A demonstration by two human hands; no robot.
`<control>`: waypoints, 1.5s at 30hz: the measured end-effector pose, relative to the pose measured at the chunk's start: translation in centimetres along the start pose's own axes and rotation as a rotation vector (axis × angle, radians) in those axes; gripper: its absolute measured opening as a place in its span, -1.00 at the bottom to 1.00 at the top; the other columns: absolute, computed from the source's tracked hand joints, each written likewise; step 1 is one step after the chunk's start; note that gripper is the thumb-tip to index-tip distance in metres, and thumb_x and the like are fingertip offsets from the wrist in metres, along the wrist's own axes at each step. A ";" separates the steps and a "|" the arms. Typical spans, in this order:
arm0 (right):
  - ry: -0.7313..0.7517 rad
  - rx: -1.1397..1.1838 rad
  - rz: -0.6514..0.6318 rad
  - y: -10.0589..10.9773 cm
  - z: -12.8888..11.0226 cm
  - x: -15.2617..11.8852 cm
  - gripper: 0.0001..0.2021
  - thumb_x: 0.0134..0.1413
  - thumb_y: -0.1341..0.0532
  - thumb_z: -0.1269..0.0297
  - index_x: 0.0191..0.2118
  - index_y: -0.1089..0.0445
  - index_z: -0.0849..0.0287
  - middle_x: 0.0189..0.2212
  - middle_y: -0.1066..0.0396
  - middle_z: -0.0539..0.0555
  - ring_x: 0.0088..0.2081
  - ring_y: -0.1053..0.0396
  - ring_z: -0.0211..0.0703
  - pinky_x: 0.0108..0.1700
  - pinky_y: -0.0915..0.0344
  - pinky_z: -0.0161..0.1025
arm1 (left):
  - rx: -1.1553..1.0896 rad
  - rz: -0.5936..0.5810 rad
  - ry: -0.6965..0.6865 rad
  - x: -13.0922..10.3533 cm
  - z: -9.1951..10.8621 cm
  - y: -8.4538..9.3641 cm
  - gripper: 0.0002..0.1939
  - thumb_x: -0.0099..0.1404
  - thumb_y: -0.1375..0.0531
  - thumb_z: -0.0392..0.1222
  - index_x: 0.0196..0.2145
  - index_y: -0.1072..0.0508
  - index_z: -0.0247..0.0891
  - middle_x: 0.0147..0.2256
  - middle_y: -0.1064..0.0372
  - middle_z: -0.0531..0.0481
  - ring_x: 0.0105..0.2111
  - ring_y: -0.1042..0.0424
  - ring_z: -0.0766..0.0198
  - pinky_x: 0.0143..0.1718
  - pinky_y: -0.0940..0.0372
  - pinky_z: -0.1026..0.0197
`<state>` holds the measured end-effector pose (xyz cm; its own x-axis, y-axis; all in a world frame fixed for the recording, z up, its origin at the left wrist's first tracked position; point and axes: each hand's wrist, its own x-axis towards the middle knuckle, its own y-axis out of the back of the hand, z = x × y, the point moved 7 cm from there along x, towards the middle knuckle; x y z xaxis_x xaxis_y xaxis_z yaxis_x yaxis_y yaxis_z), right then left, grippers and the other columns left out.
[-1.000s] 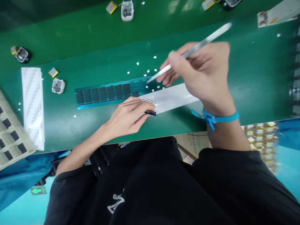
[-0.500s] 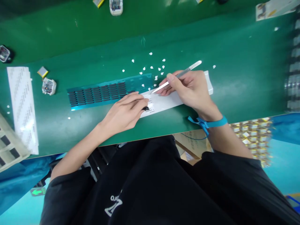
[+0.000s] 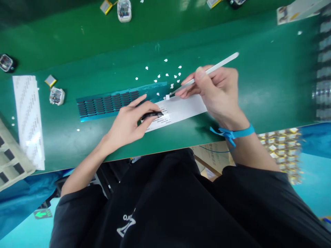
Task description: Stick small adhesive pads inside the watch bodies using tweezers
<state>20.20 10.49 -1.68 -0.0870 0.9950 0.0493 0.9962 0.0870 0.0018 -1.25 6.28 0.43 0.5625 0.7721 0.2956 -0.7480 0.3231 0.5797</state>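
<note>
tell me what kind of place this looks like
Probably an electronics assembly workshop: small white devices with exposed innards, batteries and rows of similar parts surround a green work surface.

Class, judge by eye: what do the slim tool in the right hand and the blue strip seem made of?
Slim tool: probably metal, smooth satin finish; it looks silvery-grey and rigid.

Blue strip: likely thin plastic film, glossy; it looks see-through, with bright reflections.

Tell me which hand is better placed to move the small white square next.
Probably the right hand: it holds the slim tool, whose tip is at the white square. The left hand grips a black piece.
</note>
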 end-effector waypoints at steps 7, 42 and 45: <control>0.077 0.135 0.046 -4.3 -4.1 -0.6 -0.65 0.25 -0.48 -0.14 -0.31 -0.52 0.02 -0.49 -0.63 -0.04 -0.49 -0.62 -0.16 -0.49 -0.55 -0.28 | -0.611 0.083 0.270 -0.3 -1.9 0.3 -0.69 0.47 -0.36 -0.17 0.14 -0.60 -0.19 -0.03 -0.69 -0.05 -0.16 -0.76 0.13 -0.05 -0.71 0.11; 0.163 0.067 0.061 -5.7 -3.3 -1.4 -0.71 0.45 -0.35 0.00 -0.28 -0.55 0.05 -0.47 -0.58 -0.06 -0.49 -0.56 -0.24 -0.46 -0.53 -0.28 | -0.651 0.109 0.397 -1.3 -2.9 -0.5 -0.71 0.52 -0.26 -0.25 0.14 -0.61 -0.19 -0.07 -0.72 -0.04 -0.14 -0.77 0.03 -0.04 -0.71 -0.04; 0.337 -0.066 0.240 -3.8 -4.5 -1.5 -0.74 0.49 -0.31 0.01 -0.24 -0.59 -0.01 -0.37 -0.60 -0.02 -0.36 -0.62 -0.18 -0.34 -0.57 -0.22 | -0.607 0.216 0.341 -1.1 -3.7 0.7 -0.75 0.52 -0.30 -0.19 0.11 -0.62 -0.16 0.00 -0.69 -0.06 -0.07 -0.76 0.02 0.01 -0.69 -0.03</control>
<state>16.53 8.42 2.75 0.1426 0.9139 0.3800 0.9870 -0.1599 0.0143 -3.66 7.70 -2.32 0.3133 0.9486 0.0453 -0.9492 0.3143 -0.0169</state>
